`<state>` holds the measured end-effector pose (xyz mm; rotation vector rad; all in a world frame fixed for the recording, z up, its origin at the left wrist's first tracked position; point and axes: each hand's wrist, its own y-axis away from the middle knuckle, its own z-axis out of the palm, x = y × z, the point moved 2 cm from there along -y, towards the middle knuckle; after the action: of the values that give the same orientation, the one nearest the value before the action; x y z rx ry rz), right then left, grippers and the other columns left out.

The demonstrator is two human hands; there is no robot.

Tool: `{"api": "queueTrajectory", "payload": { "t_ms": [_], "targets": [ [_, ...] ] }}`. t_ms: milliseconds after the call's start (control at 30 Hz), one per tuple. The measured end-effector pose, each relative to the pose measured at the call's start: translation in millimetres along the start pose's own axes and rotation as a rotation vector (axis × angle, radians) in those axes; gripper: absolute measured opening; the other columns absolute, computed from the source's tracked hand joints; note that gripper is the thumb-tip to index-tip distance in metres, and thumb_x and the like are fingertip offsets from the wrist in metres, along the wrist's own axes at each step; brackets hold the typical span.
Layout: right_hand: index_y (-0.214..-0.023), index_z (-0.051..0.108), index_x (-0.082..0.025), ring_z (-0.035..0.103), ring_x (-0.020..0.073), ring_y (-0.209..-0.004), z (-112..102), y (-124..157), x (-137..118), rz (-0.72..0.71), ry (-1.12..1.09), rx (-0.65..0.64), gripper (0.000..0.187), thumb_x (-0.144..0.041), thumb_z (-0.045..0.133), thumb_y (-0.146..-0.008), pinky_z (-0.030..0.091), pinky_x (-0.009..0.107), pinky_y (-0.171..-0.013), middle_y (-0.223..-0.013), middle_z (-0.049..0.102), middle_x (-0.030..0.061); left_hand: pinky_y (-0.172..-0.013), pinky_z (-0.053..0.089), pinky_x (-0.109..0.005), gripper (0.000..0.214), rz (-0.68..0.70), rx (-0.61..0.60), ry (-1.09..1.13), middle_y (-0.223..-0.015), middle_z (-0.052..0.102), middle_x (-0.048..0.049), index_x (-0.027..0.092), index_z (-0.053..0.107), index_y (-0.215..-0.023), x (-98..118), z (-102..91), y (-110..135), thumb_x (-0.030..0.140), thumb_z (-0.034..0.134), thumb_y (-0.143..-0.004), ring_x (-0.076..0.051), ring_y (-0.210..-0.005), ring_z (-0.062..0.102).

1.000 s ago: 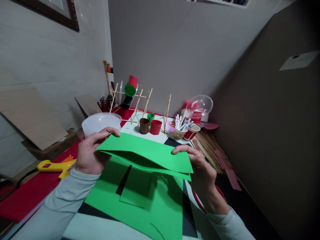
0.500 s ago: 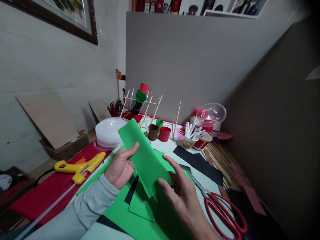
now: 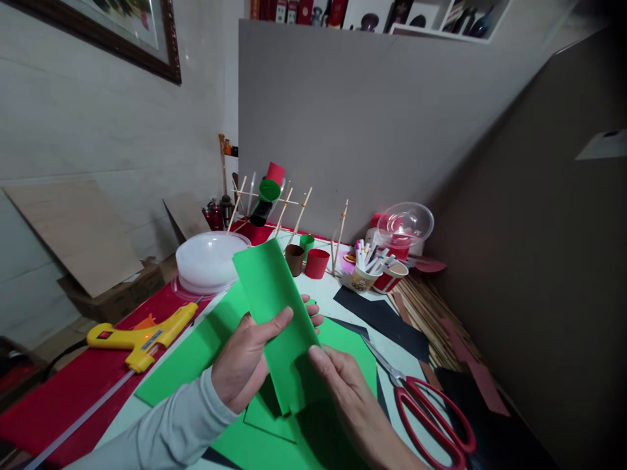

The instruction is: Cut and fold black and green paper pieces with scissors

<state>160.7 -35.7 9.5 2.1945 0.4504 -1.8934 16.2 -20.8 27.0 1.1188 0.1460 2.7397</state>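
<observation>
A folded-looking strip of green paper (image 3: 267, 281) is held up at a slant over the table. My left hand (image 3: 249, 352) grips it from the left, thumb across its face and fingertips showing past its far edge. On the right edge of the strip, my right hand (image 3: 345, 385) pinches with the thumb; its other fingers are mostly hidden. Beneath both hands lie larger green sheets (image 3: 235, 437), partly in shadow. Red-handled scissors (image 3: 416, 405) rest to the right of my right hand, blades pointing away to the upper left.
Left on red cloth lies a yellow glue gun (image 3: 147, 336). Behind it stand white round containers (image 3: 210, 261). Further back are a stick frame (image 3: 298, 219), a red paper tube (image 3: 317, 264) and a cup of markers (image 3: 365, 277). Black paper (image 3: 382, 320) and wooden sticks (image 3: 434, 326) lie right.
My right hand has closed onto the strip's right edge from a loose, spread pose. My left hand has shifted further across the strip, its fingertips now visible beyond the edge.
</observation>
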Motion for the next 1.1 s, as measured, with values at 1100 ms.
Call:
{"api": "queueTrajectory", "payload": {
  "t_ms": [1100],
  "targets": [
    [-0.061,0.04,-0.022,0.037,0.0131,-0.056,-37,-4,-14,-0.031,0.291,-0.165,0.051,-0.061,0.047,-0.093,0.034,0.025,-0.052,-0.061,0.035,-0.0034,-0.087,0.053,-0.033,0.057,0.479,0.217,-0.313,-0.099,0.077,-0.003,0.022,0.072,-0.115,51,-18.9,-7,0.023,0.088,-0.061,-0.025,-0.096,0.071]
  ]
}}
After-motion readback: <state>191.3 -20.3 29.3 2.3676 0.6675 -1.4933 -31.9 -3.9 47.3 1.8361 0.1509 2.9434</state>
